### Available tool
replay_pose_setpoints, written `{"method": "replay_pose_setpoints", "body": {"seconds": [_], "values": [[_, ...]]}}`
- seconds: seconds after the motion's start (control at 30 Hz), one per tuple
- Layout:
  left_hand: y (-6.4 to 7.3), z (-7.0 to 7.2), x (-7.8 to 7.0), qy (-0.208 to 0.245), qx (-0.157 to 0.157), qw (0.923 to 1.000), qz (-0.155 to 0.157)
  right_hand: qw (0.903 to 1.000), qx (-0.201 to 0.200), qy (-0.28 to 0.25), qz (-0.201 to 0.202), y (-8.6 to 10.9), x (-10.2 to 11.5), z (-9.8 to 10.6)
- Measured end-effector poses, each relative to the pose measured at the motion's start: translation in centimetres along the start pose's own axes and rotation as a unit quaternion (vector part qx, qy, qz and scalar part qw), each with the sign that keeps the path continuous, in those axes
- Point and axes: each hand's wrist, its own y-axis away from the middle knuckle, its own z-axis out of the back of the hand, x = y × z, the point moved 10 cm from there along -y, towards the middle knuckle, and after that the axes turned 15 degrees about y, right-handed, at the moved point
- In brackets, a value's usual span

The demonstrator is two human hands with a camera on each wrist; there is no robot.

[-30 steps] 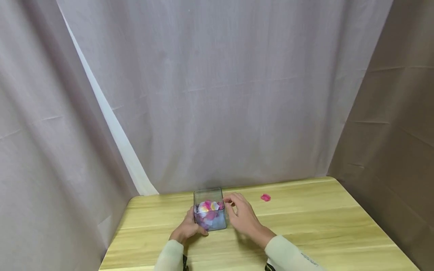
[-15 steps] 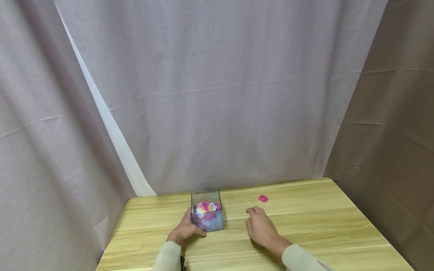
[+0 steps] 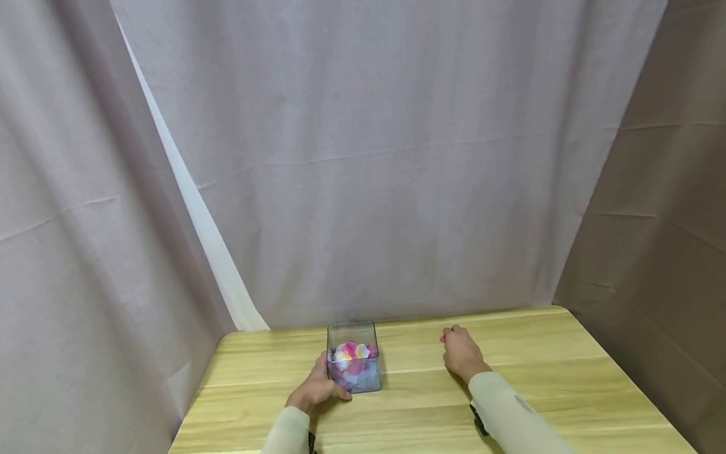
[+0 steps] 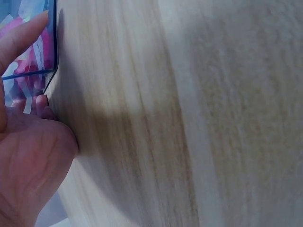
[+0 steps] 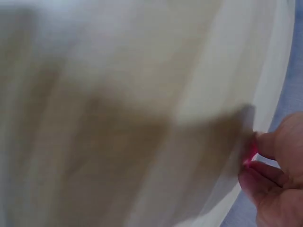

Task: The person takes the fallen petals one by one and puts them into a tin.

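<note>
A clear, bluish square box (image 3: 370,378) stands upright on the table, its top uncovered. Inside lies a heap of pink, white and yellowish petals (image 3: 351,354). My left hand (image 3: 317,386) holds the box at its left side, thumb along the front wall and fingers behind; the left wrist view shows the thumb against the box's wall (image 4: 51,42). Off to the right, my right hand (image 3: 462,353) pinches a bright pink petal (image 5: 251,150) between thumb and fingers, low over the tabletop. Most of that petal is hidden by the fingertips.
The wood-grain table (image 3: 408,416) has rounded back corners. Grey curtains (image 3: 397,189) hang right behind its back edge and along the left, and a brown one (image 3: 652,252) hangs on the right. A pale strip (image 3: 198,221) shows between curtain folds.
My right hand has gone from the box's right side across to the lone pink petal on the table and now pinches it. The left hand stays on the box.
</note>
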Motion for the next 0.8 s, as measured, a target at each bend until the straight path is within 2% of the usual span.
{"method": "replay_pose_setpoints", "body": {"seconds": [0.2, 0.5, 0.7, 0.8], "values": [[0.1, -0.2, -0.7, 0.002, 0.001, 1.0000, 0.001, 0.9993, 0.023, 0.028, -0.008, -0.7, -0.2, 0.5], [0.2, -0.1, -0.6, 0.007, 0.004, 0.9999, 0.007, 0.9994, 0.010, 0.032, 0.008, -0.5, -0.1, 0.6], [0.2, -0.1, 0.0, 0.007, 0.010, 0.9998, 0.014, 0.9994, 0.031, 0.007, 0.014, -0.2, 0.1, 0.3], [0.2, 0.0, 0.4, 0.009, 0.012, 0.9996, 0.023, 0.9977, 0.055, -0.038, 0.010, 0.0, 0.5, 0.3]]}}
